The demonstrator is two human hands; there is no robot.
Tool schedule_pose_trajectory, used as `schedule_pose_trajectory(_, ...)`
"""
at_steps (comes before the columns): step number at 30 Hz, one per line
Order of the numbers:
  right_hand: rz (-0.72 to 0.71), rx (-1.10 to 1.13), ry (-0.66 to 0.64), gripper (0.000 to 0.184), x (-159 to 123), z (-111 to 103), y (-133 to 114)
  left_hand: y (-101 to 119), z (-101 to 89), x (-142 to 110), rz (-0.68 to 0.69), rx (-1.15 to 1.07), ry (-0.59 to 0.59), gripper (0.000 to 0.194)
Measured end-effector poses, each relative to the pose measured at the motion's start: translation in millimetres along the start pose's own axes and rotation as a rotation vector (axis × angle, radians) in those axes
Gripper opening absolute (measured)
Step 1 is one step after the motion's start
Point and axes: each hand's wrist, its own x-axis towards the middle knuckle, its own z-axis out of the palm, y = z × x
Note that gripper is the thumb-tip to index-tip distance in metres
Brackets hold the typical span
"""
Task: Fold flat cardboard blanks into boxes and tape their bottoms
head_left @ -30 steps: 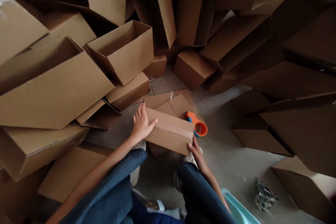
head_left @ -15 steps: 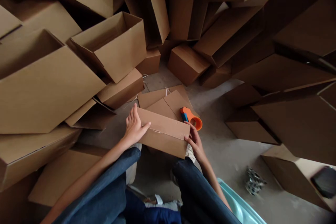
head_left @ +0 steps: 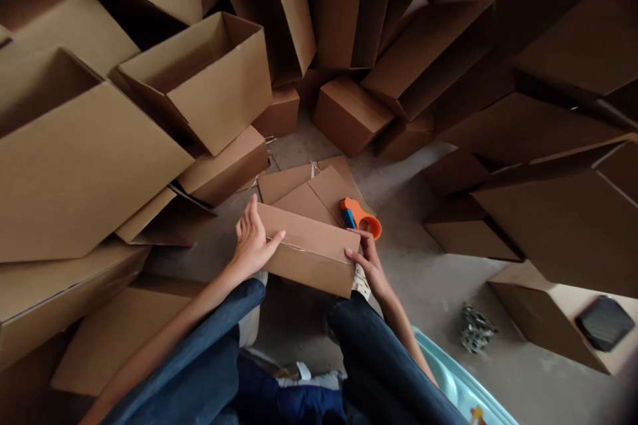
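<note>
A small closed cardboard box [head_left: 309, 249] is held between my two hands above the floor, its long seam facing up toward me. My left hand [head_left: 253, 239] grips the box's left end, thumb lying on the upper face and fingers along the far edge. At the opposite end, my right hand [head_left: 369, 262] has its thumb on the near face, with the other fingers partly hidden behind the corner. Just beyond the right hand, an orange and blue tape dispenser [head_left: 367, 220] rests by flattened cardboard [head_left: 304, 196].
Open cardboard boxes [head_left: 214, 86] are piled on the left and at the back. More boxes [head_left: 558, 212] stack up on the right. A dark phone-like object [head_left: 604, 323] lies on one box. A crumpled patterned item [head_left: 476, 329] and a turquoise plastic stool or tub [head_left: 448, 378] are at lower right.
My right thumb has shifted slightly up and left on the box's end. Both hands still hold the box, and the whole view has shifted a little.
</note>
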Motion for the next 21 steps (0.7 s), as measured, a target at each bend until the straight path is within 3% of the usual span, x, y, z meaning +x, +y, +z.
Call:
schedule_pose_trajectory(4,0.005,-0.047,0.019,0.039,4.5,1.2,-1.3,0.4,0.8,1.0,0.002,0.002,0.004,0.102)
schedule_pose_trajectory(8,-0.011,-0.137,-0.036,0.070,1.3,3.4,-0.7,2.0,-0.3,0.0,-0.006,-0.003,-0.003,0.099)
schedule_pose_trajectory(10,0.003,-0.160,-0.024,0.077,-0.2,6.4,-2.6,1.9,-0.5,-0.4,-0.006,-0.008,0.001,0.097)
schedule_pose_trajectory(15,0.088,-0.076,0.024,0.066,2.0,13.2,-12.2,0.0,1.1,1.0,-0.005,-0.014,0.022,0.098)
schedule_pose_trajectory(21,0.062,-0.065,0.083,0.040,7.9,9.0,-6.0,1.9,1.6,2.0,-0.004,-0.003,0.019,0.100)
